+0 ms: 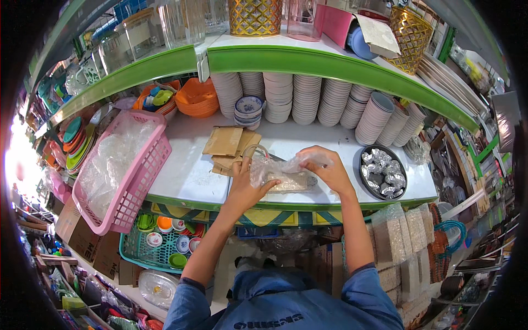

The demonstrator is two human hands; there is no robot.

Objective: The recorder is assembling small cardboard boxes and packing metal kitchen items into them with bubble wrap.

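Observation:
A clear plastic packet (289, 182) with a flat beige, speckled block in it lies near the front edge of the white shelf (190, 184). My left hand (246, 184) grips the packet's left end, its thumb on top. The loose upper plastic is pinched between the thumb and fingers of my right hand (330, 171), lifted a little. Behind my left fingertips stands a ring like a tape roll (256, 149), partly hidden. Flat pieces of brown cardboard (224, 142) lie just beyond my left hand.
Right of my right hand sits a round black tray (363, 179) of crinkled silver cups. Tall stacks of white bowls (306, 99) line the shelf's back, beside orange bowls (196, 98). A pink basket (144, 176) of clear plastic stands left. A green-edged shelf (341, 59) overhangs.

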